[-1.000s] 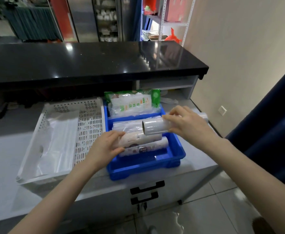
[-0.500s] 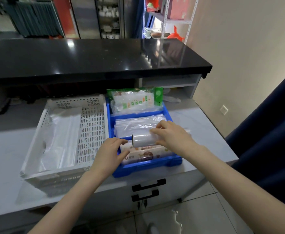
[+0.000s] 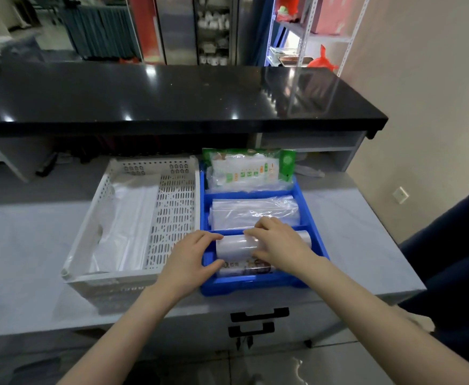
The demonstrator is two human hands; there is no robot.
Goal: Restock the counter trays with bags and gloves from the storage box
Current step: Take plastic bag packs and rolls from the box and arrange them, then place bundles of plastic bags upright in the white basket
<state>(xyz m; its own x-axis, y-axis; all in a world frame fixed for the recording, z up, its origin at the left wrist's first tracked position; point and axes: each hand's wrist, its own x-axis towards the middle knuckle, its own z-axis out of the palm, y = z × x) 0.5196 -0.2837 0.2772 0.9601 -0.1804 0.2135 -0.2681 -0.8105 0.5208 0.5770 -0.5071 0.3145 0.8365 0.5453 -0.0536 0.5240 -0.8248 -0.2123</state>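
Bag roll (image 3: 234, 247), in the blue tray's (image 3: 255, 283) nearest compartment atop a printed roll (image 3: 244, 269), is gripped over its middle by the right hand (image 3: 279, 245) and at its end by the left hand (image 3: 188, 259): seat it level before release.

Black countertop (image 3: 172, 101) behind; red bag (image 3: 323, 61), perhaps plastic, on metal rack (image 3: 328, 38); wall socket (image 3: 400, 195) right
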